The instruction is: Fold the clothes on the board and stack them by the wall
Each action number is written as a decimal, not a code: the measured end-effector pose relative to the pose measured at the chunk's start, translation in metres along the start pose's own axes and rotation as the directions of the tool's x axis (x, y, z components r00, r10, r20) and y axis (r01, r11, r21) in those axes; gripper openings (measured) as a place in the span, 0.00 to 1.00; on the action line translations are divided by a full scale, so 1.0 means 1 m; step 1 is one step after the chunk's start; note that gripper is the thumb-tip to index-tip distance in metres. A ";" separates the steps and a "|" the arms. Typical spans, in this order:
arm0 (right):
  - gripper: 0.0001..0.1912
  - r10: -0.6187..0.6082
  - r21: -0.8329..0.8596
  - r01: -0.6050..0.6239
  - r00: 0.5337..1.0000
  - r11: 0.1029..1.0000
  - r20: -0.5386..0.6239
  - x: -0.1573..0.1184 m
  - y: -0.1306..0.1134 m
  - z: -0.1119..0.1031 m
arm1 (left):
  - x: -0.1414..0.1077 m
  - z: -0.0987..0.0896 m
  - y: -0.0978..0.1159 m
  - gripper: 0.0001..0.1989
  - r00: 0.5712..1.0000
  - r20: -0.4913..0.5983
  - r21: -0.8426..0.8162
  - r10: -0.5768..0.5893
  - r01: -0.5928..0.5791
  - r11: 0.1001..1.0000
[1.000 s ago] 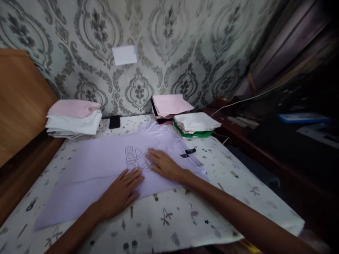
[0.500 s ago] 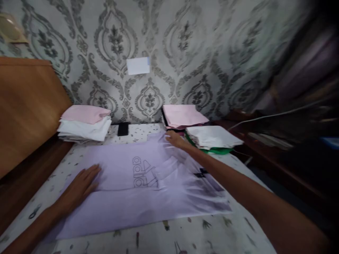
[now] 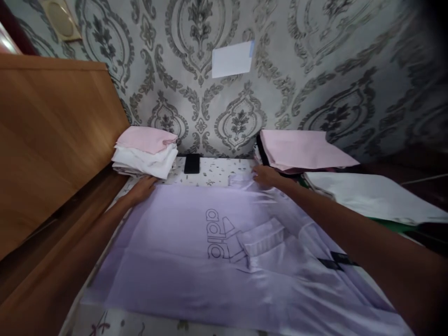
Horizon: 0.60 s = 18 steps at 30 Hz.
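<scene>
A lavender T-shirt (image 3: 168, 219) with an outlined "adida" print lies spread on the patterned sheet, a sleeve folded in over its front. At its far left corner, my left hand (image 3: 143, 189) has its fingers closed on the hem, beside the left clothes stack. My right hand (image 3: 265, 177) pinches the far edge of the shirt near the right-hand stack; its fingertips are partly hidden. Creases run through the cloth under my right forearm, and two dark patches show there.
Folded pink and white clothes (image 3: 145, 156) are stacked at the back left by a wooden panel (image 3: 52, 140). A black phone (image 3: 192, 164) lies near the wall. On the right sit a pink folded stack (image 3: 301, 149) and a white folded pile (image 3: 371, 193) with green beneath.
My left hand has moved from the middle of the left side up to the far left corner and closed there. My right hand stays at the far edge. The view has shifted left and closer.
</scene>
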State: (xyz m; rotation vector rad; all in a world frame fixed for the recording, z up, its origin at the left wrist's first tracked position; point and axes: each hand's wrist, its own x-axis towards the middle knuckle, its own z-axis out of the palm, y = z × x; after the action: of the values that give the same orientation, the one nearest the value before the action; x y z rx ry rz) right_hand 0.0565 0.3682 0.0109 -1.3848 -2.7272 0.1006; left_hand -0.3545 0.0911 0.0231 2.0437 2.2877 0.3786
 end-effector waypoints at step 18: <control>0.08 0.306 0.880 0.039 0.930 0.473 -0.205 -0.177 -0.018 -0.051 | -0.075 -0.042 0.020 0.13 0.995 -0.054 0.198 -0.085 0.094 0.976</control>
State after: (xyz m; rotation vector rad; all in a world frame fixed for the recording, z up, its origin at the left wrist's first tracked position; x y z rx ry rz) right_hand 0.1517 0.2161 0.0555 -1.0970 -1.7347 1.0205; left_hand -0.3340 0.0135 0.0584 2.0266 2.5295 0.1979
